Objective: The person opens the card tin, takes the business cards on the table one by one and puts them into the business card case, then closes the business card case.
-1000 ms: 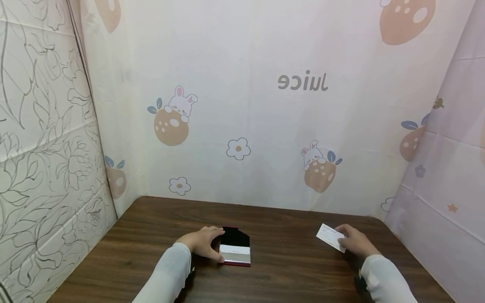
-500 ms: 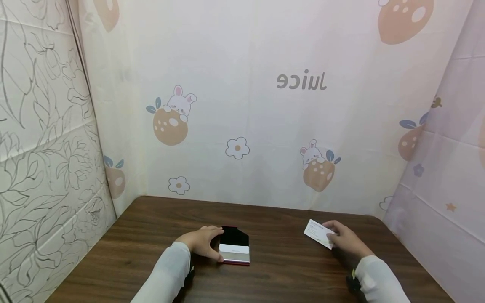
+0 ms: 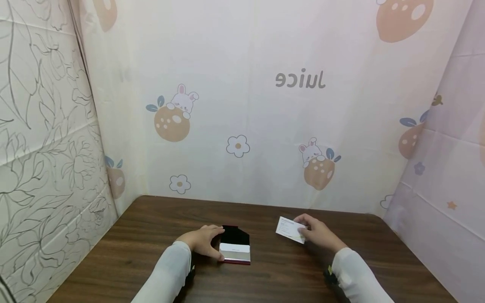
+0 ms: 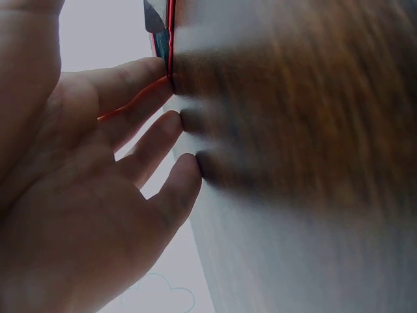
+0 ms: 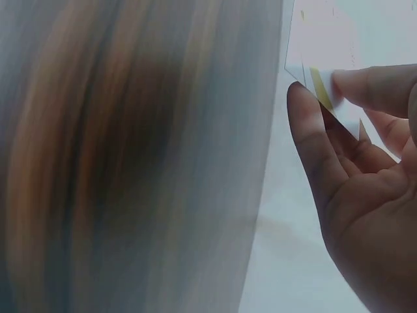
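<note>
A business-card case lies with its lid laid back on the table, left of the middle in the head view. It has red edges, a black lid lining and a silver lower part with a white card in it. My left hand rests at its left side, thumb at the near corner and a finger at the far corner. Those fingers look nearly straight in the left wrist view, some tips on the table. To the right, my right hand pinches a white printed business card between thumb and fingers.
The dark wood-grain table has rounded far corners. A printed curtain hangs behind its far edge, with a flower-patterned curtain on the left and another curtain on the right.
My right hand has carried the business card leftward across the table, towards the case. The left hand and the case have stayed in place.
</note>
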Demonstrator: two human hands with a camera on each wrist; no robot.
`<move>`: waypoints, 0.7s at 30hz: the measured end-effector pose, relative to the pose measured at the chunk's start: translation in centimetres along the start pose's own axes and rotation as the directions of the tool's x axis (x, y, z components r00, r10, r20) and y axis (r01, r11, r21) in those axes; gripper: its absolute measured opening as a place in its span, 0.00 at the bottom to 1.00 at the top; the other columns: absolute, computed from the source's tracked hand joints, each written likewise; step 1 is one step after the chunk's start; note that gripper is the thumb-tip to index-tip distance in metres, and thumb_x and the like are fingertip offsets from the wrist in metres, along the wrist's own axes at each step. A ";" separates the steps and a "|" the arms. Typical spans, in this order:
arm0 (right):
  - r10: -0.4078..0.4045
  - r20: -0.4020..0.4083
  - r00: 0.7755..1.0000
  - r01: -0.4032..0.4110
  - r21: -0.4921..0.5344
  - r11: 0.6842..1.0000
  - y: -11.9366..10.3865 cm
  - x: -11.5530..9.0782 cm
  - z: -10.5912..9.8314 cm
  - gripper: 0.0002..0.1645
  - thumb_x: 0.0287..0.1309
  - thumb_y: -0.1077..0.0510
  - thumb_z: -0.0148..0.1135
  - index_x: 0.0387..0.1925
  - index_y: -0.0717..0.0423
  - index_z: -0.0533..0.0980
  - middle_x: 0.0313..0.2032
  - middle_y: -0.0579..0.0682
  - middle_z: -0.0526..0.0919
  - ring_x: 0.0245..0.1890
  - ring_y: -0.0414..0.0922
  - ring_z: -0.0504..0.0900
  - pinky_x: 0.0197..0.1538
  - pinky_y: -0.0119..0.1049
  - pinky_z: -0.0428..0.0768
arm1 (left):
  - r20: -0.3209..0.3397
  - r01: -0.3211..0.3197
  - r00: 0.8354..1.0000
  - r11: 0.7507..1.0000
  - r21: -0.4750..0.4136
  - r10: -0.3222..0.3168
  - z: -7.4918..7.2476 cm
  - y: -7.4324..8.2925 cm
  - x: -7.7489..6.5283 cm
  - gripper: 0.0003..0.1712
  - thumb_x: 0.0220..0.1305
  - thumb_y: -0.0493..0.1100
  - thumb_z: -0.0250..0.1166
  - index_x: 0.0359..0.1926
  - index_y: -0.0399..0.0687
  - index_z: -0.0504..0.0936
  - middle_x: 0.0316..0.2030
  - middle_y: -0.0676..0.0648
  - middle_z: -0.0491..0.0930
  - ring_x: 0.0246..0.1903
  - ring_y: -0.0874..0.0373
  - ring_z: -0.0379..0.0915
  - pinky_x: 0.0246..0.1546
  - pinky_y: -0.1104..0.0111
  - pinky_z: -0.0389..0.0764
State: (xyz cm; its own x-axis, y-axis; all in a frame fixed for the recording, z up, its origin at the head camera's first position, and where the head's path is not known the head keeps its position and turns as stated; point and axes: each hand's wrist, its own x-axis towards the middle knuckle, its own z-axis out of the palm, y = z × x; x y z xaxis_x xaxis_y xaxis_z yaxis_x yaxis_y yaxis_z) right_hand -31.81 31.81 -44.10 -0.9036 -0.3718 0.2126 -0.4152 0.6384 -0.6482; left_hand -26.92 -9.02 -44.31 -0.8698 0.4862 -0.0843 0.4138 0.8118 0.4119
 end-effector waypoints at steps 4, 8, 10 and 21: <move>-0.067 0.043 0.997 0.067 -0.010 0.998 -2.0 0.8 1.7 0.13 0.66 0.65 0.61 0.51 0.56 0.76 0.40 0.50 0.80 0.36 0.44 0.77 0.35 0.35 0.78 | -0.002 -0.008 1.000 1.000 0.000 0.008 0.0 0.1 -0.1 0.52 0.50 0.59 0.76 0.72 0.44 0.67 0.69 0.43 0.66 0.69 0.44 0.58 0.63 0.45 0.66; -0.108 0.087 0.990 0.111 -0.030 0.993 -4.0 1.4 3.5 0.12 0.68 0.62 0.61 0.51 0.51 0.77 0.42 0.46 0.81 0.38 0.42 0.77 0.38 0.36 0.76 | -0.001 -0.010 1.000 1.000 -0.001 0.010 -0.1 0.0 0.0 0.52 0.50 0.59 0.76 0.72 0.44 0.67 0.69 0.44 0.66 0.69 0.44 0.58 0.62 0.45 0.67; -0.113 0.096 0.989 0.117 -0.034 0.993 -5.0 1.8 4.3 0.11 0.68 0.61 0.61 0.50 0.49 0.77 0.42 0.44 0.81 0.38 0.41 0.76 0.40 0.36 0.75 | 0.001 -0.008 1.000 1.000 0.003 0.008 -0.2 -0.1 0.1 0.53 0.50 0.60 0.76 0.72 0.44 0.67 0.69 0.44 0.66 0.69 0.44 0.58 0.62 0.45 0.67; -0.184 0.104 0.977 0.183 0.020 0.983 -8.6 3.7 8.4 0.10 0.68 0.59 0.63 0.48 0.45 0.78 0.39 0.39 0.80 0.36 0.40 0.75 0.38 0.34 0.75 | 0.005 0.005 1.000 1.000 0.021 -0.005 -0.6 -0.7 0.8 0.53 0.50 0.61 0.76 0.72 0.44 0.68 0.69 0.45 0.66 0.69 0.44 0.58 0.64 0.46 0.66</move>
State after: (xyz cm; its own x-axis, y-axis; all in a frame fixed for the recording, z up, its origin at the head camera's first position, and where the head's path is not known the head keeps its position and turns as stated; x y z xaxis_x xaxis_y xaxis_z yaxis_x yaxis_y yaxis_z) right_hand -30.69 19.32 -43.93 -0.7959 -0.5512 0.2506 -0.5712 0.5461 -0.6129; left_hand -28.06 -9.35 -44.13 -0.8704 0.4839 -0.0909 0.4154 0.8208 0.3919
